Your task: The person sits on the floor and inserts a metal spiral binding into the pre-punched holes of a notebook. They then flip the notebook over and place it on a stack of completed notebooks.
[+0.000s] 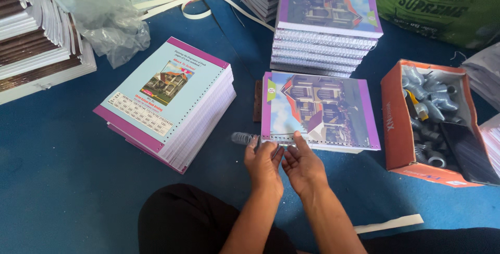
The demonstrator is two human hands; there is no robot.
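A glossy notebook [319, 110] with a house picture and purple borders lies flat on the blue floor [47, 181], its punched edge running left to right nearest the person. A silvery wire spiral [242, 138] juts out leftward along that edge. The left hand [263, 163] pinches the spiral; the right hand [302, 166] presses fingertips on the punched edge.

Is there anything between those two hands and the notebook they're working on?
Nothing visible. Both the left hand and right hand already rest their fingers on the near punched edge of the notebook, where the wire spiral sticks out to the left. The orange box of coils sits apart to the right.
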